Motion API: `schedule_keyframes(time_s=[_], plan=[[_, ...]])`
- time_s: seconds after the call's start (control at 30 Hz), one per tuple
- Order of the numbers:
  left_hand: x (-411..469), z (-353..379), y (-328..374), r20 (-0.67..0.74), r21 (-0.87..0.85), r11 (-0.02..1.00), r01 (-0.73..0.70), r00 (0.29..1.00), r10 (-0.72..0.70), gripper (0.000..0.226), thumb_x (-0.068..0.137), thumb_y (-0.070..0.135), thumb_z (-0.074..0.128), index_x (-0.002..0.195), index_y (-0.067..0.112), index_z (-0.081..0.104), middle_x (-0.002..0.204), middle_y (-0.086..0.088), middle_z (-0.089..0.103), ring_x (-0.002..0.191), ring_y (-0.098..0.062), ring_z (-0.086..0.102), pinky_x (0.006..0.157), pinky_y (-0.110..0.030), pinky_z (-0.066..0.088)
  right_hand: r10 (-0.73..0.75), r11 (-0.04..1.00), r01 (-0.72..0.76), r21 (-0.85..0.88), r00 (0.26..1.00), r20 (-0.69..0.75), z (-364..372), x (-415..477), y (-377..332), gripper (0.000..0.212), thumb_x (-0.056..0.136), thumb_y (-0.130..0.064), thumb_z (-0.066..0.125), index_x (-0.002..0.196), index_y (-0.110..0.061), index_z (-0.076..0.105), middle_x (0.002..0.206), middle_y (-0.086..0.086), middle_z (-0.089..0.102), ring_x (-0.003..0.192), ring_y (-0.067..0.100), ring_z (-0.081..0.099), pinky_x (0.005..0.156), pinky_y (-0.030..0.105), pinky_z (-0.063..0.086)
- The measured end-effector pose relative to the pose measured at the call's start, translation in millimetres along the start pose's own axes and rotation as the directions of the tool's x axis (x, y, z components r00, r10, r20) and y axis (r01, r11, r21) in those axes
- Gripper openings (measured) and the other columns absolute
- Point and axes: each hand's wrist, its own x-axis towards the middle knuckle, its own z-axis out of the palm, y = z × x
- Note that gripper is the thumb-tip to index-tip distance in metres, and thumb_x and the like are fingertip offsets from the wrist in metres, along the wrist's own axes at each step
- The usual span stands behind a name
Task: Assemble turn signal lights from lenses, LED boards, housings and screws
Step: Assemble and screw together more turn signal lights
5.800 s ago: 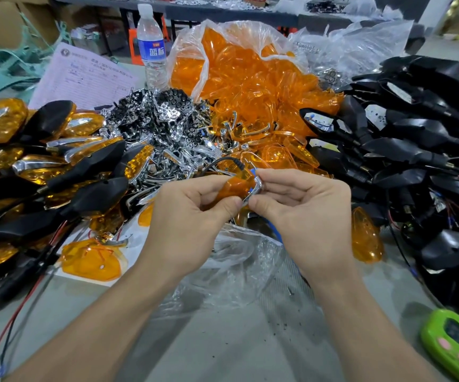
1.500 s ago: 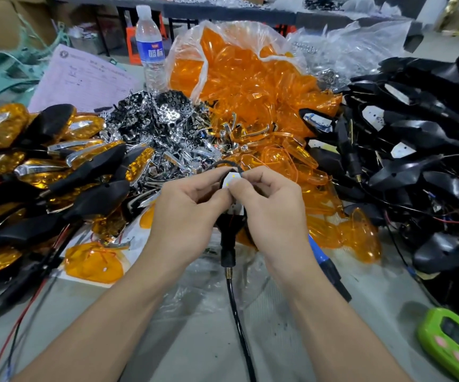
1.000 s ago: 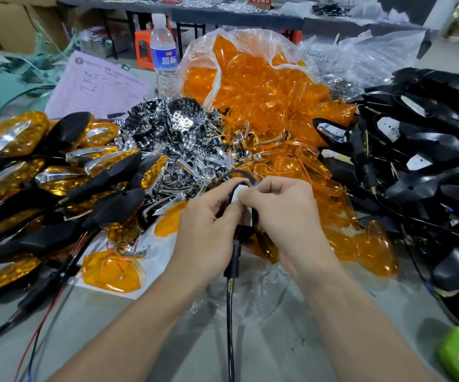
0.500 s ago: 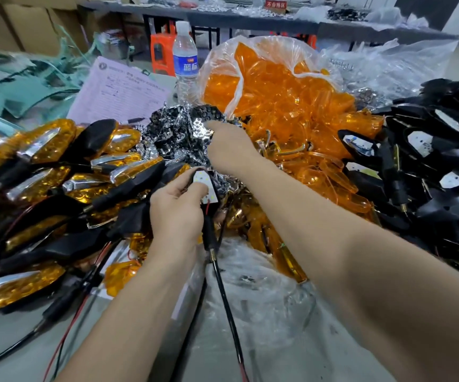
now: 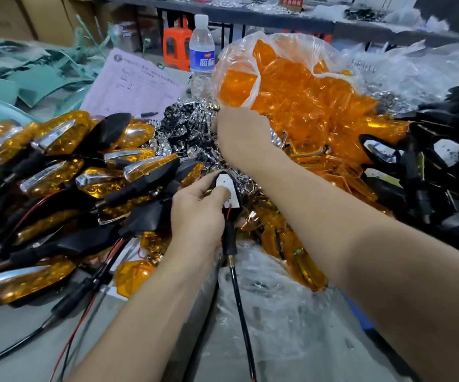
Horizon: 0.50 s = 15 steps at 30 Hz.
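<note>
My left hand (image 5: 196, 213) grips a black housing (image 5: 229, 216) with a white LED board (image 5: 226, 186) seated in it, thumb pressing on the board. A black cable (image 5: 240, 301) hangs from the housing toward me. My right hand (image 5: 240, 133) reaches far into the pile of chrome reflector parts (image 5: 187, 133); its fingertips are hidden among them, so I cannot tell whether it holds one. A clear bag of orange lenses (image 5: 291, 86) lies behind that hand.
Finished amber lights with black housings (image 5: 65, 175) are heaped at the left. Empty black housings with wires (image 5: 438, 166) pile up on the right. A water bottle (image 5: 202, 56) and a paper form (image 5: 137, 86) stand at the back. Crumpled clear plastic (image 5: 278, 312) covers the near table.
My right hand left the housing and reached forward into the chrome pile. My left hand alone now holds the housing with its board, and the view has shifted nearer the left.
</note>
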Motion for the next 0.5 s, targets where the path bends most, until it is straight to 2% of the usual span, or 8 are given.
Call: schedule_keyframes(time_s=[0.1, 0.17, 0.23, 0.27, 0.3, 0.37, 0.43, 0.5], plan=[[-7, 3, 4, 0.045, -0.021, 1.000, -0.004, 0.999, 0.005, 0.045, 0.096, -0.004, 0.060, 0.077, 0.031, 0.080, 0.092, -0.011, 0.074, 0.066, -0.031, 0.067, 0.056, -0.037, 0.061, 0.136, 0.933, -0.114, 0.340, 0.990, -0.042, -37, -38, 16, 0.046, 0.091, 0.003, 0.054, 0.109, -0.030, 0.080, 0.109, 0.005, 0.077, 0.094, 0.028, 0.072, 0.075, 0.034, 0.053], [-12, 5, 6, 0.092, -0.022, 1.000, -0.006, 0.996, 0.008, 0.042, 0.094, -0.006, 0.060, 0.081, 0.029, 0.080, 0.084, -0.009, 0.072, 0.062, -0.030, 0.065, 0.057, -0.039, 0.062, 0.266, 0.772, -0.151, 0.617, 0.959, -0.098, -57, -78, 29, 0.038, 0.092, -0.002, 0.060, 0.100, -0.031, 0.083, 0.102, -0.007, 0.080, 0.076, 0.001, 0.070, 0.068, 0.020, 0.055], [-19, 7, 5, 0.185, 0.006, 1.000, -0.015, 0.983, 0.014, 0.038, 0.093, -0.006, 0.058, 0.086, 0.023, 0.081, 0.078, -0.010, 0.068, 0.064, -0.032, 0.064, 0.059, -0.040, 0.061, 0.403, 0.649, -0.161, 0.743, 0.902, -0.157, -67, -129, 34, 0.031, 0.092, -0.007, 0.067, 0.096, -0.032, 0.084, 0.086, -0.016, 0.079, 0.058, -0.006, 0.060, 0.053, 0.009, 0.043], [-23, 8, 3, 0.238, 0.030, 0.999, -0.036, 0.971, 0.028, 0.033, 0.092, -0.005, 0.058, 0.090, 0.019, 0.081, 0.077, -0.010, 0.066, 0.066, -0.032, 0.064, 0.060, -0.042, 0.062, 0.452, 0.624, -0.174, 0.762, 0.876, -0.170, -67, -155, 32, 0.029, 0.092, -0.008, 0.069, 0.095, -0.032, 0.084, 0.088, -0.019, 0.078, 0.064, -0.006, 0.063, 0.057, 0.010, 0.046], [-27, 9, 1, 0.284, 0.058, 0.996, -0.068, 0.958, 0.049, 0.028, 0.090, -0.002, 0.059, 0.093, 0.015, 0.081, 0.078, -0.010, 0.065, 0.068, -0.030, 0.064, 0.062, -0.043, 0.063, 0.486, 0.614, -0.180, 0.769, 0.854, -0.188, -65, -178, 29, 0.028, 0.092, -0.005, 0.071, 0.095, -0.030, 0.084, 0.094, -0.022, 0.077, 0.080, -0.005, 0.068, 0.070, 0.014, 0.054], [-35, 13, -5, 0.336, 0.120, 0.983, -0.142, 0.937, 0.094, 0.019, 0.087, 0.006, 0.062, 0.095, 0.011, 0.078, 0.082, -0.011, 0.068, 0.074, -0.021, 0.062, 0.068, -0.040, 0.060, 0.503, 0.603, -0.168, 0.780, 0.839, -0.208, -55, -211, 22, 0.030, 0.089, 0.002, 0.074, 0.100, -0.024, 0.084, 0.109, -0.021, 0.072, 0.110, -0.006, 0.065, 0.097, 0.015, 0.051], [-40, 15, -11, 0.342, 0.165, 0.966, -0.200, 0.930, 0.134, 0.018, 0.088, 0.008, 0.060, 0.096, 0.010, 0.076, 0.089, -0.017, 0.072, 0.079, -0.017, 0.060, 0.076, -0.040, 0.052, 0.503, 0.504, -0.184, 0.844, 0.857, -0.114, -48, -226, 18, 0.028, 0.086, -0.001, 0.077, 0.103, -0.023, 0.084, 0.122, -0.016, 0.069, 0.117, -0.011, 0.062, 0.100, 0.009, 0.047], [-45, 17, -14, 0.338, 0.168, 0.962, -0.218, 0.929, 0.151, 0.020, 0.086, 0.011, 0.059, 0.096, 0.012, 0.076, 0.094, -0.020, 0.074, 0.082, -0.018, 0.061, 0.083, -0.046, 0.056, 0.513, 0.410, -0.221, 0.885, 0.858, -0.023, -47, -228, 22, 0.023, 0.085, -0.008, 0.078, 0.096, -0.028, 0.085, 0.127, -0.009, 0.072, 0.115, -0.012, 0.063, 0.100, 0.014, 0.050]])
